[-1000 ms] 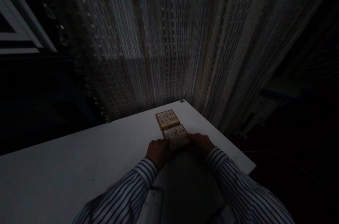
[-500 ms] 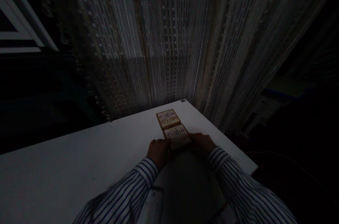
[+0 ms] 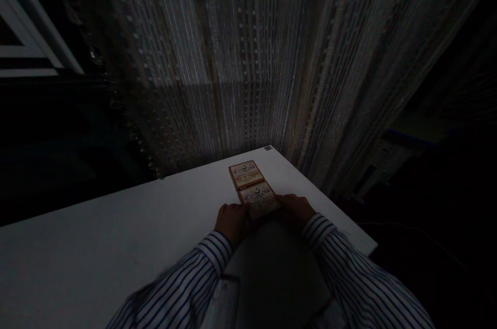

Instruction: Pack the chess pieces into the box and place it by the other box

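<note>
Two flat boxes with printed tops lie one behind the other on a white table (image 3: 116, 235). Dark brush-like characters and a brown edge mark both lids. The nearer box (image 3: 259, 199) is between my hands; the farther box (image 3: 246, 173) sits right against or very close to its back edge. My left hand (image 3: 232, 221) grips the near box at its left front corner. On the opposite side, my right hand (image 3: 295, 210) has its fingers on the right edge. Dim light hides the thumbs and the box's front side.
A string curtain (image 3: 248, 59) hangs behind the table. A small dark square mark (image 3: 267, 148) is at the table's far corner. Near my left forearm lies a pale rectangular object (image 3: 224, 300), its kind unclear. A thin cable (image 3: 399, 224) runs in the dark at right.
My hands and both boxes stay nearly in place. The view has shifted only very slightly.
</note>
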Demonstrator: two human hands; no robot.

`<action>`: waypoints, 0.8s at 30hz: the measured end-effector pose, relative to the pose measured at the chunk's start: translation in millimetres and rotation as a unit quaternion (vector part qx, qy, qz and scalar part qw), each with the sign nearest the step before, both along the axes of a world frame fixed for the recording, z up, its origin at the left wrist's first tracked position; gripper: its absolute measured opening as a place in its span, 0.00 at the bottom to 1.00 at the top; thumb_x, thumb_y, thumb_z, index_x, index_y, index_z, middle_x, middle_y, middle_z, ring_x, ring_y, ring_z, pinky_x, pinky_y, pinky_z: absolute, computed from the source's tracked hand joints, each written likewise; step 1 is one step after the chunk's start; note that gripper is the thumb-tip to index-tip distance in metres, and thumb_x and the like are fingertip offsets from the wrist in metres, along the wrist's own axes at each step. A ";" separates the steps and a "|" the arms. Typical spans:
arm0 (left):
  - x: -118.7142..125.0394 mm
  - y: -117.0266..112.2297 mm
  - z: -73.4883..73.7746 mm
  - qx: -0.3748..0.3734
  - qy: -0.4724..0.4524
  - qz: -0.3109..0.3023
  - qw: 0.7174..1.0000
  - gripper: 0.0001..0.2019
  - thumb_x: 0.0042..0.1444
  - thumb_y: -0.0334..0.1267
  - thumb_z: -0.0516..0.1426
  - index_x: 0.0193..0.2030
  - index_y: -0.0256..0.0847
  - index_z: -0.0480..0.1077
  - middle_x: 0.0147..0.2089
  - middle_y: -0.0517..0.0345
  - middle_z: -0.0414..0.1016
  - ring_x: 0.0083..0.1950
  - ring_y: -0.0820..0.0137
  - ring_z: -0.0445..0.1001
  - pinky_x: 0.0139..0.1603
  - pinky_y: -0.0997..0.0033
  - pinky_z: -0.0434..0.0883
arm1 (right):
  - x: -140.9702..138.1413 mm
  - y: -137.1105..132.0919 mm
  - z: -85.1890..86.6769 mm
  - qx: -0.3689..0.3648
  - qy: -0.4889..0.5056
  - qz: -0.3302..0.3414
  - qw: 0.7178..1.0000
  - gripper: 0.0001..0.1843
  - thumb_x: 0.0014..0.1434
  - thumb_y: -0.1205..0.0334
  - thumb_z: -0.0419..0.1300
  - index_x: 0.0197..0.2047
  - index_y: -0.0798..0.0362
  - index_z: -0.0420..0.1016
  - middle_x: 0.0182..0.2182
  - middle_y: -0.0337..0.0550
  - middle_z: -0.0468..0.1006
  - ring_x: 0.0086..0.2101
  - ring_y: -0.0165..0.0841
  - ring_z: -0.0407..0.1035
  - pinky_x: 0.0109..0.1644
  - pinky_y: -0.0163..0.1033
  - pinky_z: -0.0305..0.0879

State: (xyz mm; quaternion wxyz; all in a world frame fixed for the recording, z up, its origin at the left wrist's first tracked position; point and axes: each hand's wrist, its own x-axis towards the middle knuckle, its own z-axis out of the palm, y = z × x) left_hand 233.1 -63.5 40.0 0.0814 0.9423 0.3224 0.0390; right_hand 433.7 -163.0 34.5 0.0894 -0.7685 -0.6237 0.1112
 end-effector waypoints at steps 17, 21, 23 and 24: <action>-1.2 3.9 -1.8 0.002 0.010 -0.004 1.000 0.26 0.49 0.52 0.52 0.54 0.45 0.61 0.49 0.53 0.71 0.51 0.60 0.66 0.51 0.60 0.59 | -4.7 -0.7 4.9 -0.010 -0.001 -0.004 1.000 0.29 0.53 0.50 0.53 0.58 0.44 0.55 0.51 0.46 0.67 0.50 0.42 0.59 0.49 0.49 0.51; -0.9 2.7 -0.1 0.001 0.013 0.008 1.000 0.26 0.49 0.53 0.52 0.53 0.46 0.62 0.49 0.53 0.71 0.51 0.59 0.66 0.51 0.59 0.58 | -4.2 -1.2 3.0 -0.004 -0.011 -0.002 1.000 0.29 0.53 0.50 0.53 0.58 0.44 0.55 0.50 0.46 0.68 0.50 0.43 0.59 0.48 0.49 0.51; -1.1 2.2 0.9 0.000 0.008 0.005 1.000 0.25 0.49 0.52 0.51 0.53 0.46 0.62 0.49 0.53 0.71 0.52 0.60 0.66 0.52 0.60 0.58 | -4.2 -2.0 2.9 0.003 -0.011 0.001 1.000 0.29 0.53 0.50 0.52 0.58 0.45 0.55 0.50 0.46 0.68 0.50 0.42 0.59 0.48 0.49 0.52; -1.3 2.2 1.4 -0.002 0.006 0.000 1.000 0.25 0.49 0.52 0.51 0.53 0.46 0.62 0.49 0.53 0.71 0.52 0.60 0.66 0.52 0.60 0.58 | -4.2 -2.5 3.2 0.007 -0.009 0.003 1.000 0.29 0.53 0.50 0.52 0.58 0.45 0.55 0.50 0.46 0.68 0.49 0.42 0.60 0.48 0.49 0.52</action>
